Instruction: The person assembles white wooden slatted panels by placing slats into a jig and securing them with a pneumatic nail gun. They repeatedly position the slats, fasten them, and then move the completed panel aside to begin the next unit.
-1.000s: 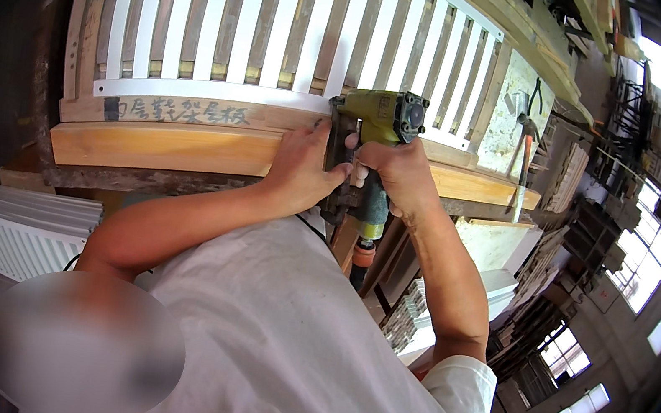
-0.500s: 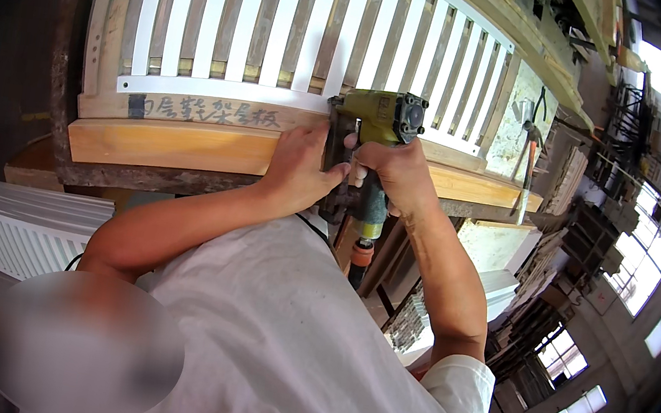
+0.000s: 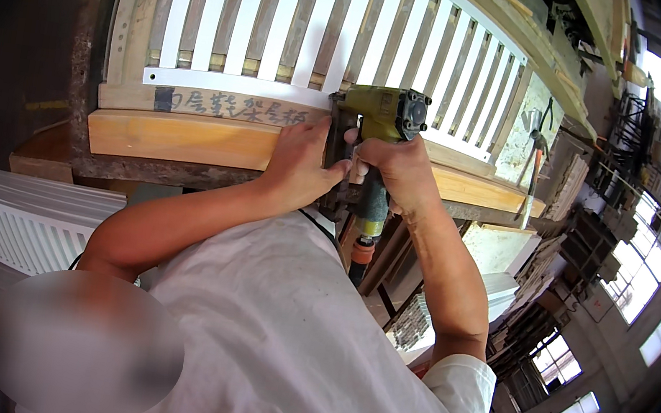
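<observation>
The nail gun (image 3: pixel 382 112) sits in the middle of the scene, above the near rail of the white slatted frame (image 3: pixel 233 85), its nose pointing left. The view does not settle whether the nose touches the rail or stops just short.

Your right hand (image 3: pixel 402 174) has its fingers wrapped around the handle, just on the near side of the gun's body. Your left hand (image 3: pixel 295 166) lies at the left of the dark magazine, thumb against it; you cannot tell from here whether those fingers pinch it or only rest beside it.

Expect the gun to feel heavy, hard and rigid, with most of the weight in its body and a likely kick. The handle is the place to hold it; your left fingers do best low on the magazine, clear of the nose. The orange hose fitting (image 3: pixel 362 251) at the near end probably drags a little. The frame looks light, fairly stiff and smooth, and its thin slats may flex or scratch.

Counted: one nail gun, one slatted frame on the desk (image 3: pixel 158 174), one yellow wood bar (image 3: pixel 187 142) along the near edge, one hammer (image 3: pixel 534 176) at the right. The frame shows more than ten slats, too crowded rightward for an exact count.
</observation>
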`<state>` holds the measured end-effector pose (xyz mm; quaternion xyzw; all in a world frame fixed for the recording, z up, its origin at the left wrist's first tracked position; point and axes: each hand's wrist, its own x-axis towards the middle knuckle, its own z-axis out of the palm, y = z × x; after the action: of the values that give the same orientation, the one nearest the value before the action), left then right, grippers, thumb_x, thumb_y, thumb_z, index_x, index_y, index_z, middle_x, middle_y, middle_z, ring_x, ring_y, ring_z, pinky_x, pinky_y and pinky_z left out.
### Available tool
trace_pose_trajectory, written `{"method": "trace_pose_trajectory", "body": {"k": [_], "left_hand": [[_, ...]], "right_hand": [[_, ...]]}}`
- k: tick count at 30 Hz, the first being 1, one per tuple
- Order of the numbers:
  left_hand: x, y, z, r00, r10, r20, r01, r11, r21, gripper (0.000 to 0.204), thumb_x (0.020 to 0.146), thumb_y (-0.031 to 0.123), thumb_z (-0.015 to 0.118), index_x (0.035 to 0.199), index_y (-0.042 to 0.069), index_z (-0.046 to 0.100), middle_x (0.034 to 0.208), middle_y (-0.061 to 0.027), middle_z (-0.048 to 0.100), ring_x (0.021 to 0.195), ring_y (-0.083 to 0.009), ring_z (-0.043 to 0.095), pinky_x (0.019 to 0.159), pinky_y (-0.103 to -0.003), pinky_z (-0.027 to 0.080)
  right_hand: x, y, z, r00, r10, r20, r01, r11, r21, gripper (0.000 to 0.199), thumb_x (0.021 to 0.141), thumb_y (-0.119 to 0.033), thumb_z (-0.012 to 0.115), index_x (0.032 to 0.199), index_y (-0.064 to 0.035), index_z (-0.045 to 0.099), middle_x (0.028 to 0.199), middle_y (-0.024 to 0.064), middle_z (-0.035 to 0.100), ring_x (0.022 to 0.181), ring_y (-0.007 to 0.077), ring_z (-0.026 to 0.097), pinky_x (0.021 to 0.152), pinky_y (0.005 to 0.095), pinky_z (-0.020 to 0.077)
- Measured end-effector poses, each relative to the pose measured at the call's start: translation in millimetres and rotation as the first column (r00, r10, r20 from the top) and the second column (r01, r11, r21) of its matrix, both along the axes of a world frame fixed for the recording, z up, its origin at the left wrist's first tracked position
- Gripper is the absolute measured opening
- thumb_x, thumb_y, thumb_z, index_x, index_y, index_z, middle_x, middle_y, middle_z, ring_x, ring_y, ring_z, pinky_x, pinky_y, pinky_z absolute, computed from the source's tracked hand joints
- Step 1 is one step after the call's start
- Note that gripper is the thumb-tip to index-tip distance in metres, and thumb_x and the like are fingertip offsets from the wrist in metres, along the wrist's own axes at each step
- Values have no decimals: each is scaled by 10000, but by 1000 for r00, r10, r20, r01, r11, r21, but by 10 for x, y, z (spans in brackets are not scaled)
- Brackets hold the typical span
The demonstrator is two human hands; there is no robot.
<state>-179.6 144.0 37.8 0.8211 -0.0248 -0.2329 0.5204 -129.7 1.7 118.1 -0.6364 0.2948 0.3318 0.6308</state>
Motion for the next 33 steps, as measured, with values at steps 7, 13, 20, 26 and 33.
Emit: {"method": "trace_pose_trajectory", "body": {"k": [7, 13, 20, 26, 33], "left_hand": [[14, 97, 13, 999, 1, -53, -3, 1000, -26, 530, 753, 248, 737, 1183, 13, 536, 1060, -188, 619, 1063, -371, 532, 929, -453, 404], [-55, 330, -18, 994, 68, 85, -69, 998, 10, 496, 727, 238, 723, 1092, -21, 511, 918, -180, 615, 965, -365, 541, 867, -450, 393], [-51, 367, -35, 994, 77, 76, -77, 997, 1, 525, 716, 254, 733, 1097, -29, 507, 921, -195, 615, 959, -371, 551, 879, -451, 397], [-73, 423, -40, 989, 95, 114, -101, 994, 46, 543, 711, 253, 741, 1099, -41, 499, 922, -192, 612, 947, -366, 556, 876, -450, 394], [-93, 639, 10, 977, 123, 176, -139, 987, 81, 550, 712, 238, 745, 1104, -46, 484, 930, -178, 608, 937, -351, 566, 881, -452, 385]], "right_hand": [[9, 85, 3, 1000, 19, -10, -18, 998, 55, 171, 741, 56, 571, 901, 19, 616, 722, 43, 600, 532, 108, 535, 472, 262, 441], [56, 363, 15, 997, 76, -9, -76, 997, 11, 125, 755, 39, 585, 874, 20, 619, 674, 37, 588, 510, 118, 530, 473, 268, 441], [83, 408, 26, 986, 165, -8, -166, 986, -25, 109, 759, 27, 590, 864, 24, 619, 648, 47, 581, 517, 122, 543, 478, 273, 443], [115, 495, 45, 983, 181, -44, -182, 983, -29, 157, 725, 36, 578, 875, 25, 624, 650, 53, 582, 527, 127, 548, 490, 269, 448], [184, 695, 0, 963, 269, -22, -269, 963, -4, 239, 691, 18, 589, 927, 37, 615, 632, 67, 588, 520, 147, 570, 488, 268, 461]]}}
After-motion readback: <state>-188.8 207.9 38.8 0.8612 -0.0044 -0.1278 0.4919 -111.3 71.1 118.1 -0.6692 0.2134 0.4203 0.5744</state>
